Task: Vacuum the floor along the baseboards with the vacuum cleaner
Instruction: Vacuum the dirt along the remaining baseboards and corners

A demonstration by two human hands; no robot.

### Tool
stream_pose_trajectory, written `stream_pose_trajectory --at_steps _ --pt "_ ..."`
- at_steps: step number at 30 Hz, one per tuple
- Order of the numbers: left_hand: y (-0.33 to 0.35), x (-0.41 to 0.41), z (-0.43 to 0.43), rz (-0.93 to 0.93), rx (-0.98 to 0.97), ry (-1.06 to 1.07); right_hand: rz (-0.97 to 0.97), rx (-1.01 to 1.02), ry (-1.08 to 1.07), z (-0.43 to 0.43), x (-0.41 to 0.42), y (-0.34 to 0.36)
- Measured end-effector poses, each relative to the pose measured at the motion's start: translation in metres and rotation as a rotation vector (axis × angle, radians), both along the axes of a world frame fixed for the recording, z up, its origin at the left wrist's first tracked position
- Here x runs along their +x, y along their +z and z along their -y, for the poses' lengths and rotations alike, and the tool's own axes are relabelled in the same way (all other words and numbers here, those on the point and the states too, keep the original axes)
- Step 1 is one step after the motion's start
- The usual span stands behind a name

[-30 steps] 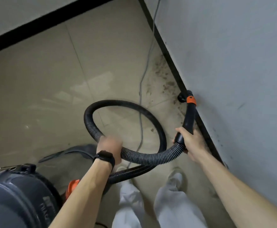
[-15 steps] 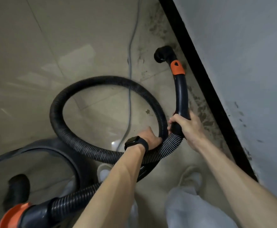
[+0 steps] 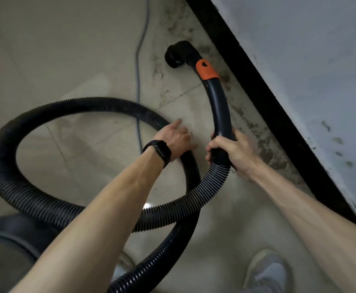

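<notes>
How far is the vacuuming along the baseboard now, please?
Done: no clean stretch shows yet. In hand: the right hand grips the wand, its nozzle by the baseboard; the left hand rests on the hose. Left: dark dirt all along the baseboard.

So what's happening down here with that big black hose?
A person is vacuuming along a wall. Their right hand grips the curved wand just above where the ribbed hose joins it. The nozzle points at the tiled floor close to the black baseboard. The left hand, fingers straight, rests against the hose's loop. Dark grime lines the floor beside the baseboard, and a grey cable runs across the tiles.
</notes>
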State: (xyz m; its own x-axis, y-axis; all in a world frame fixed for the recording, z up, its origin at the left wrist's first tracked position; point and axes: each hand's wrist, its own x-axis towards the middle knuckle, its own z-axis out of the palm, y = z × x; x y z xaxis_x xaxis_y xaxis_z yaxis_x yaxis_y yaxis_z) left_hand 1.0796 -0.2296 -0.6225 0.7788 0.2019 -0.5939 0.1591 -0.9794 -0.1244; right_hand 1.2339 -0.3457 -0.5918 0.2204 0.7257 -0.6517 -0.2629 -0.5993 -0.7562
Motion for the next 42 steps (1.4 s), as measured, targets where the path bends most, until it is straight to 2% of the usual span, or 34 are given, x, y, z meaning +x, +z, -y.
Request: stream_pose_trajectory --at_steps 3,5,11,14,17,21,25,28,30,36,39,42 --pt "0.013 -0.026 -0.04 0.205 0.118 -0.091 -0.038 0.074 -0.008 -0.028 -0.005 0.001" --pt "0.033 -0.049 -0.076 0.278 0.185 -0.045 -0.042 0.104 -0.023 -0.055 -0.013 0.008" --pt "0.1 -0.136 -0.153 0.017 0.492 0.369 0.062 0.256 0.014 -0.137 -0.06 0.042" --pt "0.106 -0.183 -0.17 -0.201 0.531 0.685 0.045 0.303 -0.022 -0.173 -0.084 0.044" --pt "0.086 -0.204 -0.168 -0.275 0.265 1.041 0.052 0.284 -0.005 -0.196 -0.103 0.023" --pt "0.066 -0.183 -0.155 0.009 -0.105 1.271 0.083 0.151 0.057 -0.189 -0.118 -0.015" --pt "0.073 -0.127 -0.132 0.304 -0.508 1.523 -0.1 0.147 -0.106 -0.172 -0.133 -0.014" --pt "0.077 -0.085 -0.11 0.366 -0.924 1.678 -0.139 0.122 -0.188 -0.169 -0.125 -0.01" --pt "0.073 -0.063 -0.098 0.366 -1.099 1.74 -0.128 0.091 -0.168 -0.168 -0.108 -0.013" --pt "0.044 -0.015 -0.07 0.721 -1.111 1.661 -0.126 0.074 -0.117 -0.165 -0.06 -0.01" --pt "0.042 -0.011 -0.064 0.725 -0.938 1.552 -0.117 0.091 -0.136 -0.162 -0.053 0.002" --pt "0.04 -0.016 -0.064 0.675 -0.942 1.524 -0.138 0.139 -0.166 -0.17 -0.048 0.011"
